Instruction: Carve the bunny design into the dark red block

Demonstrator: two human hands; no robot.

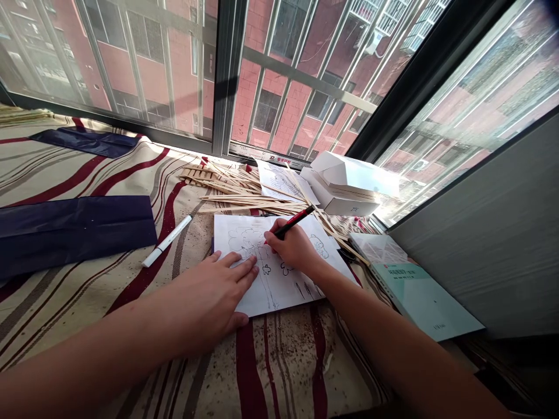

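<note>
right fingers [274,235] grip pen [294,222], left fingers [244,269] on paper [279,297]

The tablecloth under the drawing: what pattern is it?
The tablecloth is cream with wavy dark red and brown stripes, clearest in the head view.

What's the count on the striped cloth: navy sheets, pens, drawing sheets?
Dark navy paper sheets: 2
White marker pen: 1
Red-and-black pen: 1
White paper sheets with line drawings: 2
Total: 6
</note>
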